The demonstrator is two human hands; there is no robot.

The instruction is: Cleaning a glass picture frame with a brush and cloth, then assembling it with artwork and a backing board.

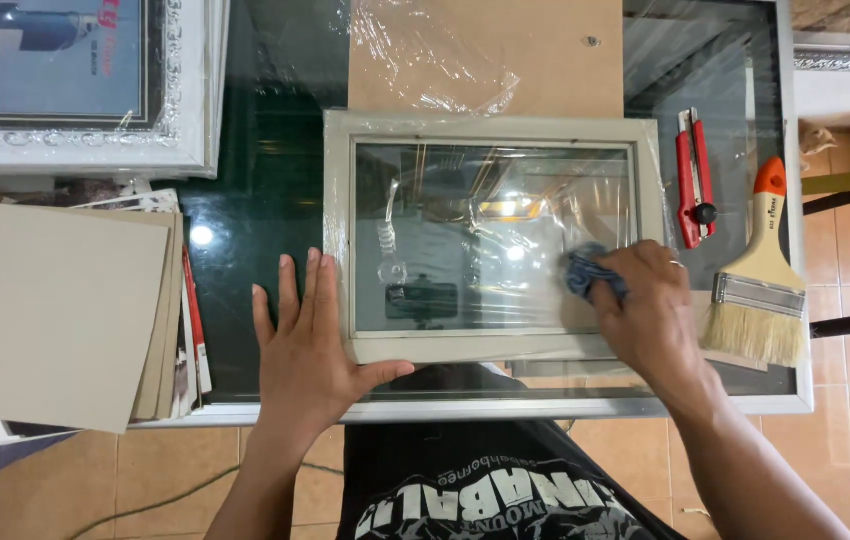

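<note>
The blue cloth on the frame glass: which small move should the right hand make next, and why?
Probably sweep the blue cloth leftward across the glass. The right hand presses it at the lower right corner of the pale frame, so most of the pane lies to its left. The left hand lies flat at the frame's lower left edge, steadying it.

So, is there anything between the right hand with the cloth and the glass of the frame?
Nothing visible does. The right hand presses the blue cloth straight onto the glass of the pale frame. The left hand lies flat at the frame's lower left corner, well aside. The clear plastic film lies beyond the frame's far edge.
</note>
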